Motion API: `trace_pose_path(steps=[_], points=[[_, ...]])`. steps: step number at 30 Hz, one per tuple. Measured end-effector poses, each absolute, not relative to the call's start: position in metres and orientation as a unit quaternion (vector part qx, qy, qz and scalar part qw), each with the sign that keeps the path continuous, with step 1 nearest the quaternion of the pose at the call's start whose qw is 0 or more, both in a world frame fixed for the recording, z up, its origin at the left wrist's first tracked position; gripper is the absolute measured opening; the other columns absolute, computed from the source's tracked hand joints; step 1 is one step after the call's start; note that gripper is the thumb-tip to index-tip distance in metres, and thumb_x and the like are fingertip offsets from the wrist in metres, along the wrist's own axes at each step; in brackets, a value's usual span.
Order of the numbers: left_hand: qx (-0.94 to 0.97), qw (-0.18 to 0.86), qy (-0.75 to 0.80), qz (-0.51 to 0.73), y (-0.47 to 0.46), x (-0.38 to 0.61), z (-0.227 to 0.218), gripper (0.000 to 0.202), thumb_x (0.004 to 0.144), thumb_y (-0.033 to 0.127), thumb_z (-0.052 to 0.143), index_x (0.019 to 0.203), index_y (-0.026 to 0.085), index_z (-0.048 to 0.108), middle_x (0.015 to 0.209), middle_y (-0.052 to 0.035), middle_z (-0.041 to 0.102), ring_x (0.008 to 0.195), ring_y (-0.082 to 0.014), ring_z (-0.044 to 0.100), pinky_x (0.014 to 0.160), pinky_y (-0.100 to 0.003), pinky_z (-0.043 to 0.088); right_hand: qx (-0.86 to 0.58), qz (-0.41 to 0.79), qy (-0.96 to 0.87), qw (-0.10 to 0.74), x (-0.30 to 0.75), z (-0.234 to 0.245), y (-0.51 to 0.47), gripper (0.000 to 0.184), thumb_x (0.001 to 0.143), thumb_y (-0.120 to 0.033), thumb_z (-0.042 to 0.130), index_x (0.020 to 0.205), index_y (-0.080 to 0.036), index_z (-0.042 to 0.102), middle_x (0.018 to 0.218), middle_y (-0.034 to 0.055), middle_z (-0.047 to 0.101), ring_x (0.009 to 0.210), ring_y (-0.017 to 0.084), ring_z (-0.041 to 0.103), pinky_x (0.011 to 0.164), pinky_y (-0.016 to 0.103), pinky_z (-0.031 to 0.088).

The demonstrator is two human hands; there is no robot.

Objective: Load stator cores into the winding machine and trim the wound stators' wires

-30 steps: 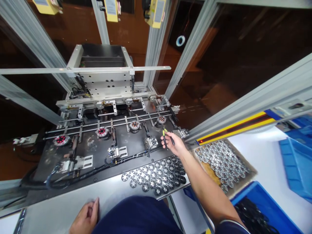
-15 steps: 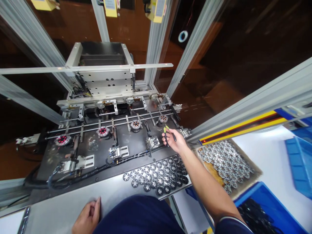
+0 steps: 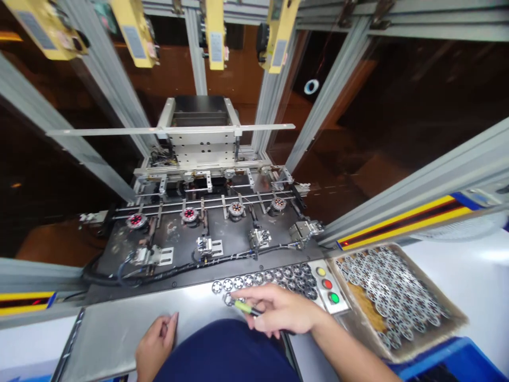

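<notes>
My right hand (image 3: 278, 310) is closed around pliers (image 3: 246, 306) with black and yellow-green handles. Their front end reaches a small round black-and-silver part (image 3: 228, 298) at the left end of the rows; whether they grip it I cannot tell. Several similar round parts (image 3: 292, 276) lie in rows on the metal ledge, some hidden behind my fingers. On the left, my left hand (image 3: 157, 339) rests at the ledge's front edge, its fingers curled and nothing visible in them. Further back, a round fixture (image 3: 279, 204) with a part on it stands at the right of the machine bed.
More fixtures (image 3: 190, 215) line the black machine bed (image 3: 175, 239), with clamps and cables before them. A button panel (image 3: 329, 284) sits right of the parts. Beyond it are a tray (image 3: 393, 292) of metal rings and a blue bin (image 3: 457, 361). Yellow light-curtain posts (image 3: 405, 220) flank the opening.
My right hand has come back with the pliers from the rightmost fixture to the rows of parts on the ledge. The view has shifted; my left hand stays by the ledge's edge.
</notes>
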State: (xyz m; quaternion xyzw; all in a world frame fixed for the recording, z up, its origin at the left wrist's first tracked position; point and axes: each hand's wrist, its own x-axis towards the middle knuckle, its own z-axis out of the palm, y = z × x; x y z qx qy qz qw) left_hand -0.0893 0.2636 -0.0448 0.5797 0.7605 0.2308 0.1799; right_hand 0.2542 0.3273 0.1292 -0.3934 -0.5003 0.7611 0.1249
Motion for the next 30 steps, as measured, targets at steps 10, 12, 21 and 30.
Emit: trace_pose_path(steps=[10, 12, 21, 30], points=[[0.477, 0.509, 0.672, 0.247, 0.266, -0.06, -0.012, 0.073, 0.089, 0.068, 0.024, 0.082, 0.011, 0.07, 0.062, -0.0097, 0.07, 0.053, -0.0196, 0.067, 0.048, -0.028, 0.052, -0.47, 0.445, -0.761, -0.047, 0.091, 0.055, 0.331, 0.056, 0.084, -0.035, 0.051, 0.134, -0.009, 0.051, 0.121, 0.023, 0.063, 0.109, 0.035, 0.062, 0.091, 0.045, 0.047], [0.466, 0.52, 0.671, 0.248, 0.262, -0.057, -0.012, 0.072, 0.088, 0.068, 0.027, 0.079, 0.01, 0.069, 0.058, -0.0094, 0.068, 0.052, -0.0201, 0.067, 0.047, -0.029, 0.052, -0.484, 0.412, -0.768, -0.078, 0.081, 0.048, 0.324, 0.068, 0.088, -0.037, 0.048, 0.143, -0.001, 0.036, 0.135, 0.0327, 0.05, 0.118, 0.04, 0.057, 0.095, 0.049, 0.045], [0.564, 0.358, 0.703, 0.242, 0.248, -0.068, -0.006, 0.038, 0.088, 0.041, 0.045, 0.087, 0.017, 0.075, 0.085, -0.0131, 0.073, 0.081, -0.0247, 0.069, 0.08, -0.036, 0.053, -0.441, 0.317, -0.828, -0.143, 0.085, 0.063, 0.32, 0.058, 0.084, -0.035, 0.062, 0.131, -0.003, 0.054, 0.127, 0.0307, 0.058, 0.109, 0.039, 0.064, 0.089, 0.047, 0.052], [0.63, 0.104, 0.739, 0.214, 0.33, -0.189, 0.09, 0.045, 0.09, 0.048, 0.048, 0.112, 0.013, 0.067, 0.101, -0.0139, 0.072, 0.09, -0.0274, 0.066, 0.088, -0.04, 0.05, -0.402, 0.156, -0.901, 0.051, 0.154, 0.147, 0.47, 0.037, 0.098, -0.026, 0.039, 0.129, -0.012, 0.054, 0.124, 0.0215, 0.056, 0.116, 0.032, 0.053, 0.101, 0.051, 0.042]])
